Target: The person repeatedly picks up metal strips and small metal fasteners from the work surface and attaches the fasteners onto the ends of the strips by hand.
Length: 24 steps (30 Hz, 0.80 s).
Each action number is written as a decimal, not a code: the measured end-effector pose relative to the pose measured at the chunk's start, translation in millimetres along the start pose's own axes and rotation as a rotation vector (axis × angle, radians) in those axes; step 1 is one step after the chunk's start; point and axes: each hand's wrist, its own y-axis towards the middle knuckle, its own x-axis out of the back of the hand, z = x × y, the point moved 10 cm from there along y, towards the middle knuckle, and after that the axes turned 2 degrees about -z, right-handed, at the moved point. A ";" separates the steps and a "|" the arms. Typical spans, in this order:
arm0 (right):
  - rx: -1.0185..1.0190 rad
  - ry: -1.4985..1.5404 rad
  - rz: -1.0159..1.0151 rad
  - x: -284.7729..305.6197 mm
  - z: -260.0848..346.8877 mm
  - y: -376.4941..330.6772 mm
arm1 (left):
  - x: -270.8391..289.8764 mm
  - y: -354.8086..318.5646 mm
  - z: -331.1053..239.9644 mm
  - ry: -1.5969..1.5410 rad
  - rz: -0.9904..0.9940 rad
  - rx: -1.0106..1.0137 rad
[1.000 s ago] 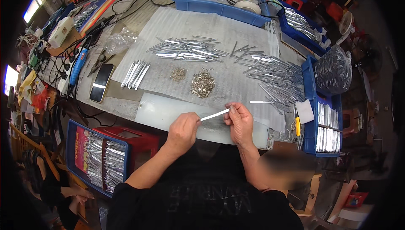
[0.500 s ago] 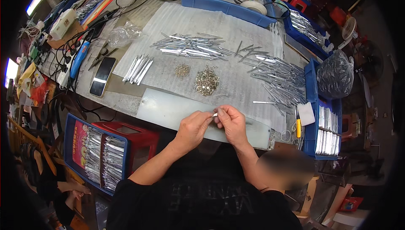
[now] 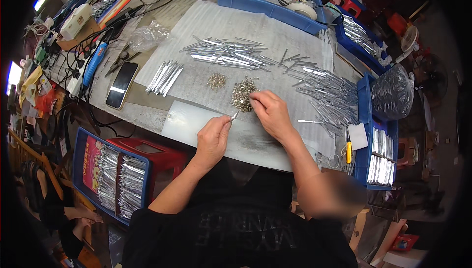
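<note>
My left hand (image 3: 213,138) pinches a slim silver metal piece (image 3: 234,116), whose pointed end sticks out past the thumb and forefinger; the rest is hidden in the hand. My right hand (image 3: 273,113) is at the right edge of a heap of small shiny metal parts (image 3: 242,96), thumb and fingers pressed together. Whatever lies between those fingertips is too small or hidden to make out. Left of that heap is a smaller pile of tiny brass-coloured parts (image 3: 217,81). Below both hands lies a whitish translucent board (image 3: 189,123), with a dark smudge on its right half.
Slim silver metal pieces lie in a far heap (image 3: 226,54), a right heap (image 3: 327,88) and a left row (image 3: 164,77). A phone (image 3: 122,85) rests at left, a yellow-handled cutter (image 3: 348,151) at right. Blue trays (image 3: 268,6) border the table; a blue crate (image 3: 146,184) stands lower left.
My hands have moved apart. The right went forward from the board to the heap of small parts; the left drew slightly left, still gripping the silver piece. The view shifted slightly.
</note>
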 end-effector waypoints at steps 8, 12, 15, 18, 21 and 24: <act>0.220 -0.257 0.127 -53.6 -2.4 34.0 | 2.3 -0.2 5.7 -0.042 -0.036 0.018; 0.219 -0.349 0.175 -71.8 -8.0 45.0 | 4.8 -0.2 5.9 -0.039 -0.048 0.017; 0.280 -0.348 0.188 -79.3 -2.2 45.8 | 5.5 -0.5 6.4 -0.045 -0.055 0.019; 0.312 -0.403 0.237 -83.5 0.6 42.7 | 5.3 -0.7 7.8 -0.062 -0.058 0.037; 0.306 -0.407 0.296 -81.1 -4.8 41.0 | 6.8 0.1 3.5 -0.048 -0.064 0.013; 0.336 -0.347 0.286 -74.6 -6.0 41.0 | 6.5 0.6 2.3 -0.037 -0.053 0.016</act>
